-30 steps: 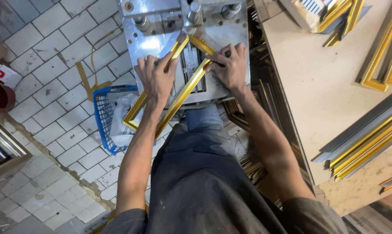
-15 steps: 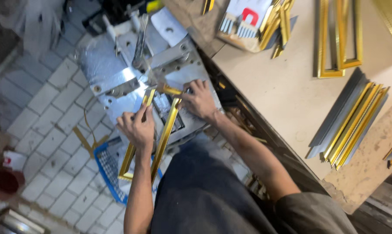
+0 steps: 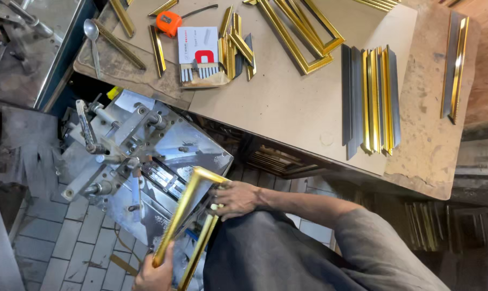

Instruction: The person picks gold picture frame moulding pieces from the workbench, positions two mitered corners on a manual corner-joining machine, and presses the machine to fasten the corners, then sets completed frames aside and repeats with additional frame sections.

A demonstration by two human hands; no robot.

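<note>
Swung away from the machine since half a second ago: gold frame pieces now lifted off the plate and drawn toward the lap, no longer pressed flat under both palms. Only one view, from the head, looking down.

Joined gold frame corner (image 3: 193, 207) held up at a slant, apex near the edge of the metal joining machine (image 3: 141, 161), two legs running down toward the lower edge. Right hand (image 3: 234, 198) up by the corner, fingers curled around the moulding just below the joint, probably to keep the fresh mitre from flexing. Left hand (image 3: 155, 275) low, partly cut off by the picture's edge, fingers wrapped around the far end of one leg, taking the weight. Both closed on the same piece, one at each end, so it stays rigid.

Above, on the brown surface (image 3: 308, 118): row of cut gold and grey mouldings (image 3: 370, 99) laid side by side, a finished gold frame (image 3: 303, 37), loose gold offcuts, an orange tape measure (image 3: 169, 22), a small white card packet (image 3: 198, 54). Spoon (image 3: 92, 33) lying near the left end. Pale tiled floor (image 3: 60, 242) below the machine.
</note>
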